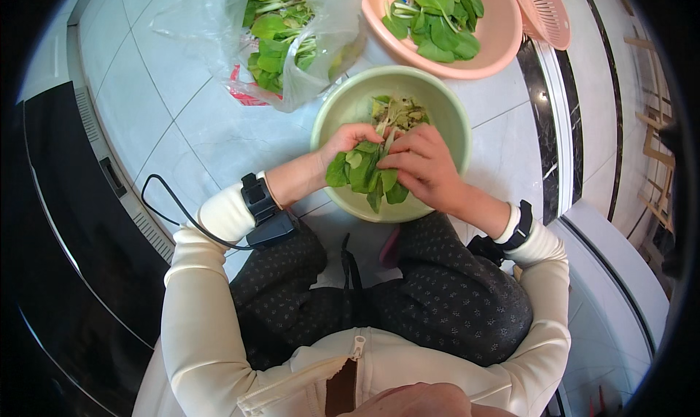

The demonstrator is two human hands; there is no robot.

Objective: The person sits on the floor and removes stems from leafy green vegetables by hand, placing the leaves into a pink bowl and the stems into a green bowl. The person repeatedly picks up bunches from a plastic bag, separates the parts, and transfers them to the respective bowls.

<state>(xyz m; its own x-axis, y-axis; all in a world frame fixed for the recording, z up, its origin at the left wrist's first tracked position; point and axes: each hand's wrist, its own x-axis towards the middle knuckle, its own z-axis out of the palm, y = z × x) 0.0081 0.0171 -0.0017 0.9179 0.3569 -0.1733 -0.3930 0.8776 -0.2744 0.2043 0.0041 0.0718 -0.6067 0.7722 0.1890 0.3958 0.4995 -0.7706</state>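
My left hand (351,143) grips a small bunch of leafy greens (361,172) by its pale stems, leaves pointing toward me. On the bunch's other side, the fingers of my right hand (425,165) close on its stems and leaves. Both hands are above a pale green basin (320,124) on the floor. Inside that basin, beyond my hands, lie wilted, yellowed leaves and root scraps (406,113). My fingers partly hide the stems.
A translucent plastic bag (210,39) of unsorted-looking greens (273,34) lies at upper left. At upper right a pink basin (506,39) holds more greens (437,17), beside a pink slotted strainer (549,12). A glossy black panel (71,225) stands at left; door tracks (558,127) run along the right.
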